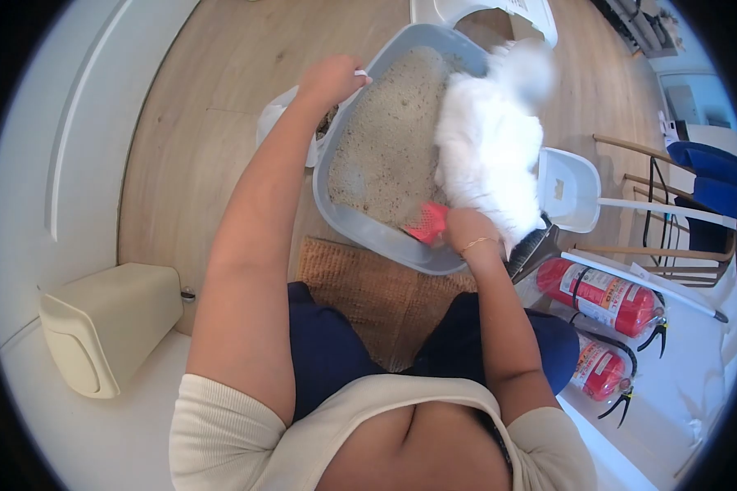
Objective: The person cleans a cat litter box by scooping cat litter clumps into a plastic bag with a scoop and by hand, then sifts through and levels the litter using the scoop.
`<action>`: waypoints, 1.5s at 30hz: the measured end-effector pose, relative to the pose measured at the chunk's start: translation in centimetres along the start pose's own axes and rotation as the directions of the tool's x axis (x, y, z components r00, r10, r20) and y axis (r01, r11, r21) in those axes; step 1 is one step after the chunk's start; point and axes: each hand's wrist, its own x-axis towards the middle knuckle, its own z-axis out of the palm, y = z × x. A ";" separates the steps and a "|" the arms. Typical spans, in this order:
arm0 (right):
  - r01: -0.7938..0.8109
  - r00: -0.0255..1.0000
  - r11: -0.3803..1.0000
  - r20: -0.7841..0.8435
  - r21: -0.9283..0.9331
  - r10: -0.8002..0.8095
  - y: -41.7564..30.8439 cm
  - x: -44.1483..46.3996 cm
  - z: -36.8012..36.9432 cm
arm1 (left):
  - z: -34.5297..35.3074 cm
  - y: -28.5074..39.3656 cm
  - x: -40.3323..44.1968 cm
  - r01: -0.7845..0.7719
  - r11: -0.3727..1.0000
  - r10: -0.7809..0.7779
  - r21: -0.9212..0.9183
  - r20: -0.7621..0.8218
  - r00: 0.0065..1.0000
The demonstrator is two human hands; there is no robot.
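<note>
A grey litter box (401,250) filled with sandy litter (393,135) stands on the floor in front of me. My right hand (469,231) is closed around the handle of a red slotted litter scoop (424,222), whose blade is at the near end of the litter. At the box's left rim, my left hand (333,80) grips the edge of a white plastic bag (272,114), with dark clumps partly visible inside. A white cat (485,143) is at the right side of the box, close above my right hand; the cat's far end is blurred.
A woven mat (360,278) lies under the near edge of the box. To the right are a white long-handled dustpan (569,188), a dark broom head (532,248) and two red fire extinguishers (598,295). A cream bin (110,323) stands at left, a white litter box cover (446,10) beyond.
</note>
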 end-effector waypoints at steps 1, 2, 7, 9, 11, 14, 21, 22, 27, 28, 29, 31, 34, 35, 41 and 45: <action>0.015 1.000 0.999 -0.015 0.030 -0.014 -0.3 -0.1 0.1 | -0.1 0.3 -0.2 0.000 1.000 0.000 0.012 0.008 1.000; 0.013 1.000 0.999 -0.017 0.030 -0.013 -0.6 -0.1 -0.1 | -0.3 0.6 -0.2 -0.001 1.000 0.001 0.025 0.011 1.000; 0.076 0.981 0.996 -0.184 0.053 -0.065 -1.8 -0.6 -3.6 | 0.2 0.2 0.3 -0.005 1.000 0.005 0.030 0.004 1.000; 0.071 0.963 0.997 -0.261 0.031 -0.060 -1.6 -0.4 -5.6 | 0.3 0.2 0.3 -0.011 0.999 0.011 0.033 -0.005 1.000; 0.062 0.938 0.998 -0.343 0.009 -0.055 -1.6 0.7 -6.8 | 0.0 0.5 0.2 0.004 0.998 -0.005 0.056 0.005 1.000; -0.021 0.858 1.000 -0.513 0.016 0.026 -1.8 3.1 -8.1 | -0.1 0.7 0.0 -0.016 0.998 0.016 0.063 -0.011 1.000; -0.033 0.790 0.984 -0.599 0.174 0.132 -3.1 10.2 -3.4 | -0.5 0.6 0.0 0.045 0.998 -0.046 0.033 0.029 0.998; -0.008 0.808 0.974 -0.572 0.227 0.140 -3.6 10.4 -2.4 | -0.6 0.7 -0.1 0.043 0.998 -0.044 0.045 0.026 0.999; 0.069 0.819 0.904 -0.542 0.423 0.191 -5.7 9.6 1.4 | -0.5 0.9 -0.3 0.045 0.999 -0.046 0.028 0.028 0.999; 0.095 0.833 0.857 -0.512 0.507 0.210 -5.8 9.2 1.7 | -0.4 0.9 -0.2 0.046 0.998 -0.047 0.043 0.037 0.998; 0.094 0.831 0.856 -0.513 0.509 0.214 -5.6 9.2 2.5 | -0.4 1.0 0.0 0.045 0.997 -0.047 0.056 0.044 0.998; 0.208 0.790 0.780 -0.572 0.590 0.222 -4.7 9.7 4.2 | -0.4 1.1 0.2 0.028 0.996 -0.033 0.090 0.056 0.998; 0.461 0.567 0.718 -0.796 0.521 0.212 -3.6 8.7 5.3 | -0.6 1.0 0.2 0.055 0.995 -0.061 0.078 0.080 0.995; 0.462 0.571 0.718 -0.794 0.520 0.208 -3.0 8.2 5.5 | -0.6 0.9 0.0 0.093 0.995 -0.095 0.032 0.094 0.991; 0.302 0.935 0.286 -0.342 0.909 0.099 1.2 5.8 7.6 | 0.0 0.6 0.3 0.026 0.999 -0.025 -0.044 0.011 1.000; 0.155 0.987 0.105 -0.149 0.982 -0.058 2.9 2.5 8.6 | 0.6 0.7 0.5 0.044 0.998 -0.044 -0.033 0.007 0.999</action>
